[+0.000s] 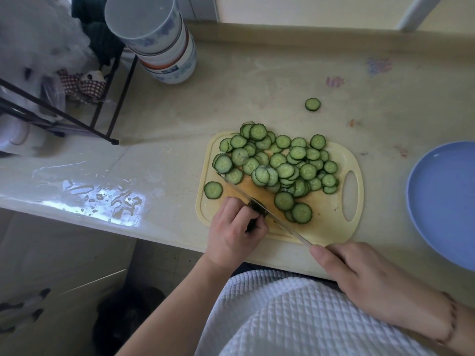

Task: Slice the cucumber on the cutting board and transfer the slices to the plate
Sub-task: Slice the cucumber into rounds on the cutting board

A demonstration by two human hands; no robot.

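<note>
**Cucumber nearly all sliced; plate bare**

The cucumber stub [258, 209], dark-skinned and short, lay at the near left of the pale yellow cutting board [331, 222] under the knife blade [270, 211]. Thin round slices [277, 163] were heaped across the board's far half, overlapping. One slice [213, 190] overhung the left edge; another [312, 104] lay on the counter beyond the board. The blue plate [444, 201] sat to the right, apart from the board.

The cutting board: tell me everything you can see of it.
The pale yellow plastic cutting board lies flat at the counter's front edge, with rounded corners, a groove inside its rim and an oval handle hole at its right end. Green cucumber slices are heaped on its far half. The left hand rests on its near left, holding the dark cucumber end.
</note>
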